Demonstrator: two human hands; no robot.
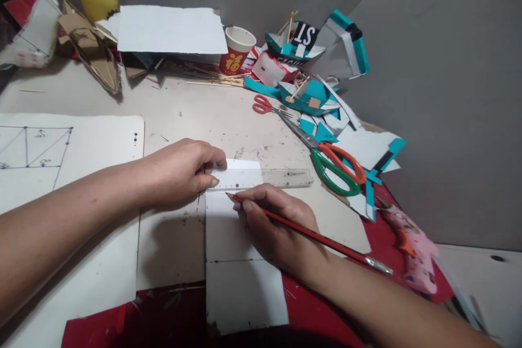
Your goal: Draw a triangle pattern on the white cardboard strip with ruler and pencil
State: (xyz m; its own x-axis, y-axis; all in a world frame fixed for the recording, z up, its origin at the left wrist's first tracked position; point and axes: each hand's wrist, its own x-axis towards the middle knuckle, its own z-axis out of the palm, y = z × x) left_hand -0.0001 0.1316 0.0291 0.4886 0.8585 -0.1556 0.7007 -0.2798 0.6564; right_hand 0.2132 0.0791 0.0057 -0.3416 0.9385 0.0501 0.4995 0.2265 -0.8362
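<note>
A strip of white card (244, 293) lies lengthwise before me, with a dark line drawn across its lower part. Across its upper end rests a clear plastic ruler (285, 176). My left hand (185, 171) presses the ruler's left end down, thumb and fingers closed over it. Between the thumb and fingers of my right hand (277, 223) is a red and black pencil (318, 236), its tip touching the card just below the ruler's edge. The pencil's back end points to the lower right.
At the right lie green-and-orange-handled scissors (336, 168) and small red-handled scissors (263, 104). Folded paper boats (305, 97), a red paper cup (238, 49), wooden sticks (220, 81) and a white board (171, 30) line the back. A large sheet with drawn lines (101, 174) lies left.
</note>
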